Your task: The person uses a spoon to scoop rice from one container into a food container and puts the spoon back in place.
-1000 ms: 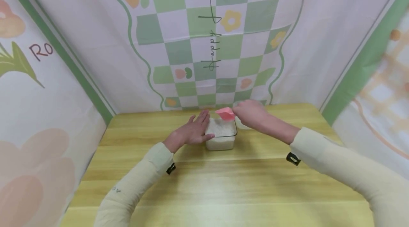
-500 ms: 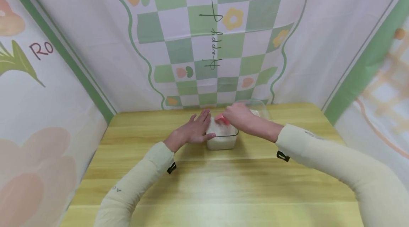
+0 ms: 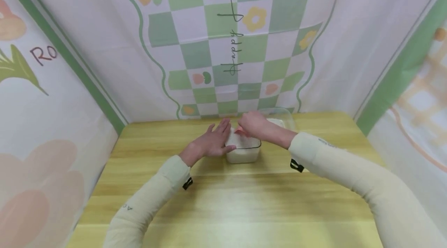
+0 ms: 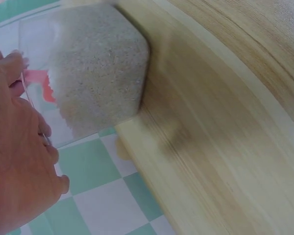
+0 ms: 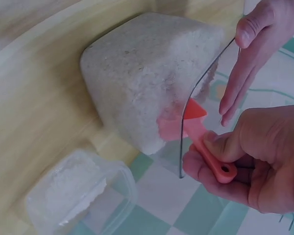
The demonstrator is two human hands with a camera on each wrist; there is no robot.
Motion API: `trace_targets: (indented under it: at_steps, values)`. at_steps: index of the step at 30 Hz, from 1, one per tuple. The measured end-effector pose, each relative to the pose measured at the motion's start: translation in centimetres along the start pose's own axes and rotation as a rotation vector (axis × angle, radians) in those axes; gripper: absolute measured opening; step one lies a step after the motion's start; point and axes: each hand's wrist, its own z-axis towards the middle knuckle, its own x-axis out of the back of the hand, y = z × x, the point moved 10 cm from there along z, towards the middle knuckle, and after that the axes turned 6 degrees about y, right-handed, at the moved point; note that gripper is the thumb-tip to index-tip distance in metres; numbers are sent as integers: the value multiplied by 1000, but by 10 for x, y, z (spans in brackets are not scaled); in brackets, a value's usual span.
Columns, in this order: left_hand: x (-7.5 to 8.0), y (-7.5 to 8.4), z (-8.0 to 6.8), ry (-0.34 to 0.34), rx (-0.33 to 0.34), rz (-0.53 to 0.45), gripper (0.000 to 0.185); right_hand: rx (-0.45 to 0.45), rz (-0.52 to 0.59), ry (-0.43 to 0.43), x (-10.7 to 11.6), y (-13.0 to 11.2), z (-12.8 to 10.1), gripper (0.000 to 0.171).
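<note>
A clear square container [image 3: 243,151] packed with white rice stands at the middle of the wooden table [image 3: 227,201]. My left hand [image 3: 213,141] lies flat with straight fingers against the container's left wall [image 4: 103,63]. My right hand [image 3: 252,124] grips the handle of a small pink scoop [image 5: 206,147], whose blade is pushed down into the rice at the container's far edge. In the head view only a sliver of the scoop [image 3: 239,131] shows under my fingers. The left fingertips [image 5: 250,58] touch the rim close to the scoop.
A second clear container [image 3: 281,118] holding a little white rice [image 5: 73,191] stands just behind and right of the first, by the back wall. Cloth walls with a green check pattern close in the table on three sides. Bare tabletop lies in front.
My right hand moved left and down, taking the pink scoop from above the container's rim into the rice. The second container came into view behind it. The left hand stayed put.
</note>
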Motion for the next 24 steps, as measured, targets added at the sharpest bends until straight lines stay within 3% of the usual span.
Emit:
trace_targets:
  at_steps: [5, 10, 14, 18, 24]
  values:
    - [4, -1, 0, -5, 13, -2, 92, -50, 82, -104, -3, 11, 0, 10]
    - [5, 2, -1, -10, 0, -21, 92, -77, 180, -239, -9, 21, -4, 27]
    - [5, 4, -2, -11, -1, -25, 93, -66, 301, -269, -13, 29, -10, 33]
    - [4, 3, -1, -1, 2, -22, 92, -106, 473, -277, -16, 38, -20, 30]
    - [4, 5, -2, -1, -3, -33, 91, -281, 876, -357, -33, 50, -43, 21]
